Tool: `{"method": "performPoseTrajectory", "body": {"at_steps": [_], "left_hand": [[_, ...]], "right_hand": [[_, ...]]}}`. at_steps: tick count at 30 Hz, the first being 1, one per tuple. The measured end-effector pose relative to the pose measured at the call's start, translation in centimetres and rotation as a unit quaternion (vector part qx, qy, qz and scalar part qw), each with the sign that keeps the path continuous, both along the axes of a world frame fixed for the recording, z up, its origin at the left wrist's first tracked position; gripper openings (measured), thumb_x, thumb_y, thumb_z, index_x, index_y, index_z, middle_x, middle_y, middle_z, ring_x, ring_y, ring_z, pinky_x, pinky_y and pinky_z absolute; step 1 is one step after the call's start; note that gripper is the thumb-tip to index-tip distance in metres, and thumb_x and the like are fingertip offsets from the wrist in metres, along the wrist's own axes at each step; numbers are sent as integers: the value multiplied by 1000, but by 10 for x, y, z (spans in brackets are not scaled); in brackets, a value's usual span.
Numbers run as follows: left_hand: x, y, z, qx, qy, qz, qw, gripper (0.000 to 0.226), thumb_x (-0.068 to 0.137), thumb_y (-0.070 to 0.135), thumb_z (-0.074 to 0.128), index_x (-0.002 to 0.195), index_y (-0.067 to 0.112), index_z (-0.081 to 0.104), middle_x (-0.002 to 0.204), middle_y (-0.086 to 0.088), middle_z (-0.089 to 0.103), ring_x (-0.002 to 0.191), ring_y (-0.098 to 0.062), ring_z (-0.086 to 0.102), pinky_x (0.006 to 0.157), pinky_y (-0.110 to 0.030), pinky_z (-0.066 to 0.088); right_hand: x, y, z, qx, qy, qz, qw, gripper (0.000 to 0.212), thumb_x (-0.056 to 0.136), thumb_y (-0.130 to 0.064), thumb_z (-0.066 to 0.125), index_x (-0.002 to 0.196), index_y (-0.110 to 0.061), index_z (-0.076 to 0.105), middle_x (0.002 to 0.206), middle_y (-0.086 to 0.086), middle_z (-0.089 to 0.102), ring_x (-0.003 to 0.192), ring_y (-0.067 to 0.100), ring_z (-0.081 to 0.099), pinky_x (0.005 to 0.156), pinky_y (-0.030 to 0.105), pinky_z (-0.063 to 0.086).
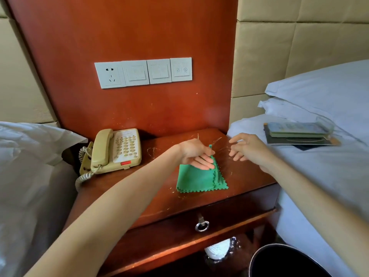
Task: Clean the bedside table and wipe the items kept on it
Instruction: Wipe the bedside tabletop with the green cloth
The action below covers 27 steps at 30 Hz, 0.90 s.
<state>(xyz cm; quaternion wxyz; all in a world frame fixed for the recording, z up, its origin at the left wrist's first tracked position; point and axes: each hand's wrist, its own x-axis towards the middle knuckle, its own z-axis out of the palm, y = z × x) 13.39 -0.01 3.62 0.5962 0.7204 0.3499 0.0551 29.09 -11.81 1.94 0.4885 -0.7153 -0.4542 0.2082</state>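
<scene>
While the green cloth lies folded near the counter's front right edge, left hand fingers curl over its top; right hand hovers loosely spread, holding nothing. Best press flat, sweep long strokes toward the phone.

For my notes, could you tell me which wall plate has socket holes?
The leftmost plate, above the telephone; the other three have only switches.

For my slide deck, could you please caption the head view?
Left hand grips a green cloth on the bedside table; right hand hovers open.
</scene>
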Motion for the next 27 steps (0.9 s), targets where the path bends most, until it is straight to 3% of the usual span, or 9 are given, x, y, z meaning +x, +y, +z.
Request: {"method": "performPoseTrajectory", "body": {"at_steps": [4,8,11,13,17,19,22,25,27], "left_hand": [[2,1,-10,17,-4,7,1000,35,98,26,55,122,1,55,94,-11,67,76,-20,71,67,-30,61],[-14,4,-5,108,-62,96,988,23,101,20,47,116,6,57,85,-6,67,66,-14,66,59,-24,58],[-42,2,-9,338,-41,73,937,13,98,15,49,97,12,62,83,0,66,67,-13,60,60,-22,50],[-65,-2,-15,455,-24,-29,890,8,94,18,57,93,17,65,90,5,65,77,-9,60,68,-20,45],[-97,-6,-31,504,59,-208,836,24,87,32,68,109,22,66,102,15,54,87,13,47,78,-7,32],[-102,-4,-38,526,51,-191,827,24,85,31,70,107,22,66,103,14,54,83,8,46,78,-14,37],[-104,-5,-39,516,2,-143,845,8,88,22,68,93,16,68,95,7,60,81,-7,53,78,-28,45],[-104,-6,-39,495,-6,-147,856,12,93,23,63,95,14,71,92,8,62,85,-10,59,80,-22,47],[-105,-7,-41,504,1,-161,848,20,96,26,58,104,14,72,97,9,66,89,-7,60,83,-18,45]], "right_hand": [[1,-5,-6,-11,46,19,999,15,87,-7,56,97,-17,62,69,1,72,62,12,67,56,22,48],[-11,-1,-18,-66,32,47,996,17,84,-13,62,100,-20,61,75,-1,73,72,11,67,59,22,46],[-21,-1,-25,-84,-90,101,987,22,77,-19,71,92,-33,63,90,-5,66,81,10,62,73,28,49],[-25,-3,-30,-86,-186,153,967,30,74,-16,74,87,-40,62,95,-12,58,85,5,55,78,27,46],[-33,-3,-37,-98,-278,228,928,24,77,-23,73,89,-42,66,100,-18,52,95,5,44,87,27,37],[-35,-1,-37,-68,-262,215,938,14,78,-26,73,81,-39,69,95,-16,57,91,6,49,85,31,40],[-35,1,-32,-9,-194,187,963,15,81,-22,72,75,-36,70,85,-9,61,81,10,56,81,35,44],[-28,-2,-26,-8,-133,169,977,16,82,-12,68,76,-26,72,92,-3,64,90,17,59,87,39,45],[-23,-3,-23,-77,-231,151,958,22,83,-12,60,68,-24,71,102,-9,64,102,16,55,94,39,41]]}}
